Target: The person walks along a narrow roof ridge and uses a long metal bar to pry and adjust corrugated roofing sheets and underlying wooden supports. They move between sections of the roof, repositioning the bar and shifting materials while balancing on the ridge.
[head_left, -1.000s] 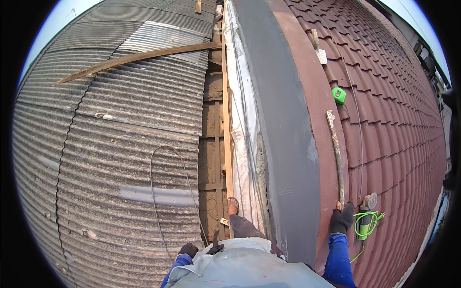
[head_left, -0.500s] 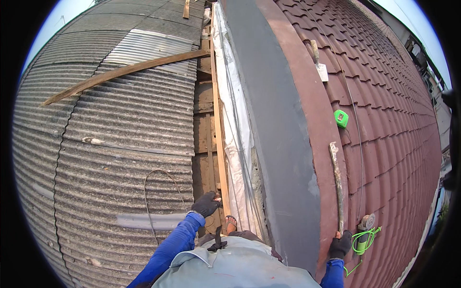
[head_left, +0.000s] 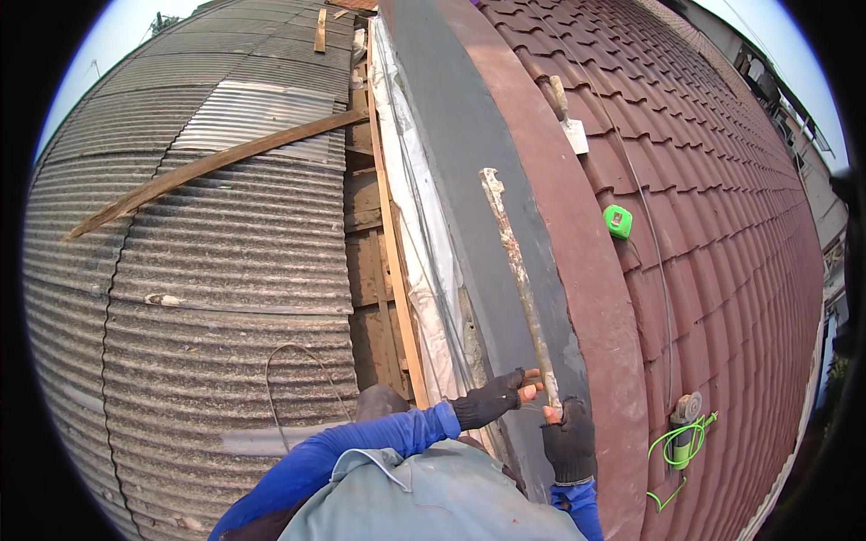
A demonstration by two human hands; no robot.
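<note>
My right hand (head_left: 568, 442), in a black fingerless glove, is closed around the lower end of a long bar (head_left: 516, 261). The bar is crusted with pale mortar and has a notched far end. It slants away from me over the grey-coated wall top. My left hand (head_left: 492, 398), gloved the same way, reaches across from the left with its fingers stretched out close beside the bar's lower part. Whether those fingertips touch it I cannot tell.
Right, on red roof tiles, lie a trowel (head_left: 568, 122), a green tape measure (head_left: 618, 221) and an angle grinder (head_left: 686, 433) with a green cord. Left, a wooden plank (head_left: 216, 162) crosses corrugated sheets (head_left: 244, 243). An open gap (head_left: 365, 261) with timber runs beside the wall.
The bar has moved left in my right hand, from above the red strip to over the grey wall top. My left hand has left the timber gap and come right, beside the bar.
</note>
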